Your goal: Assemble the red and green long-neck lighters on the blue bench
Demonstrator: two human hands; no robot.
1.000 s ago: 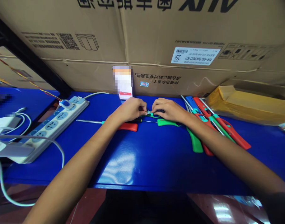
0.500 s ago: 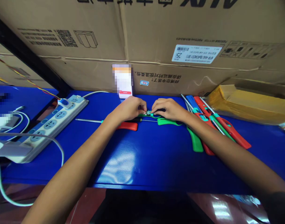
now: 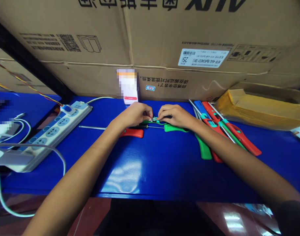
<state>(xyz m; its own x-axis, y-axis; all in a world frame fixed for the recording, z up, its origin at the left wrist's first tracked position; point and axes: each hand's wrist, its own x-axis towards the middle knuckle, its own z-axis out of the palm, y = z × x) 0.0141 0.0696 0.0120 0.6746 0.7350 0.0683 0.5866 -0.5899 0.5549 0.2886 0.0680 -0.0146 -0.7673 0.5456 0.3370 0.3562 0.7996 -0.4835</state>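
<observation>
Close together near the back of the table, my left hand (image 3: 139, 114) and my right hand (image 3: 176, 115) pinch an opened green lighter (image 3: 154, 120) of the long-nosed kind. Small inner parts show in the gap between my fingertips; the fingers cover the rest. Just below lies a screwdriver (image 3: 156, 127) with a thin shaft, its dark handle partly under my left hand. A green handle shell (image 3: 173, 128) rests beneath my right hand. By my left wrist lies a red lighter (image 3: 134, 132) with its metal nozzle pointing left, partly hidden by the forearm.
Several red, green and blue lighters (image 3: 240, 136) are piled at the right, partly behind my forearm. A phone (image 3: 130, 87) leans on the large cardboard box (image 3: 159, 42). An open carton (image 3: 265, 111) stands back right; a power strip (image 3: 54, 131) with cables lies left.
The view has shifted slightly. Both hands keep their pinch on the green lighter, and the right fingertips have moved a little at its inner parts.
</observation>
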